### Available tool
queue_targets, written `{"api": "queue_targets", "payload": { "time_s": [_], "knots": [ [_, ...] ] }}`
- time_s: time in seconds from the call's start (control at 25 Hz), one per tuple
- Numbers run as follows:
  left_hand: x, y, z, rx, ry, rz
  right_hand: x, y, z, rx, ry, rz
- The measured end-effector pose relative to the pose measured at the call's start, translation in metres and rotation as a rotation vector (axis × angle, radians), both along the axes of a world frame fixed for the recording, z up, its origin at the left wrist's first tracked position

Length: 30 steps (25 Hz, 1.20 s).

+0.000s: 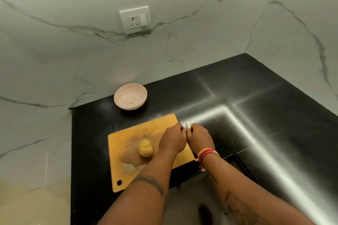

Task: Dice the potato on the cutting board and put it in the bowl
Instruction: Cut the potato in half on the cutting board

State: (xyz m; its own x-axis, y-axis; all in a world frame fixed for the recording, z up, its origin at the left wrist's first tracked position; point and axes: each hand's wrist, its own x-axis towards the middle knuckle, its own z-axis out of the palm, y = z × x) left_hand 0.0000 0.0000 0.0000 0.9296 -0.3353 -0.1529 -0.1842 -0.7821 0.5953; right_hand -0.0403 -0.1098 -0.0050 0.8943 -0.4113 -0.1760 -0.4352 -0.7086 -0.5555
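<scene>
We see a marble wall (73,51) filling the upper and left parts of the frame, with a white socket (135,19) near top centre. Below it a black counter (256,115) runs across the lower right. On the counter, at lower centre, lies an orange cutting board (126,139), its hanging hole toward the bottom of the frame. A pale bowl (130,96) sits on the counter just above the board, apart from it. The peeled potato (145,147) lies whole on the middle of the board. Our left hand (172,139) and right hand (200,138) meet at the board's right edge, both curled closed around a thin dark item (187,125) whose tip pokes up between them; we cannot tell what it is. A red thread band (206,153) wraps the right wrist.
</scene>
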Motion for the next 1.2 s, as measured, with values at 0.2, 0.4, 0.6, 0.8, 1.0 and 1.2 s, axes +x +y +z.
{"api": "queue_targets", "payload": {
  "time_s": [0.2, 0.4, 0.6, 0.8, 1.0, 1.2],
  "knots": [
    [-0.004, -0.020, -0.031, 0.093, 0.130, -0.048, -0.012, -0.017, -0.043, -0.103, 0.272, -0.029],
    [0.000, -0.007, -0.041, 0.067, 0.124, -0.055, -0.008, -0.009, -0.056, -0.057, 0.276, -0.115],
    [0.003, 0.033, -0.033, 0.005, 0.041, 0.000, 0.002, 0.019, -0.026, 0.110, 0.189, -0.156],
    [-0.005, 0.098, -0.025, -0.055, -0.119, 0.238, -0.007, 0.100, 0.005, 0.270, 0.131, 0.087],
    [0.003, 0.140, -0.031, -0.078, 0.125, 0.518, -0.021, 0.150, 0.005, 0.203, 0.179, 0.188],
    [0.012, 0.145, -0.038, -0.084, 0.270, 0.502, -0.028, 0.160, -0.001, 0.137, 0.197, 0.230]
  ]
}}
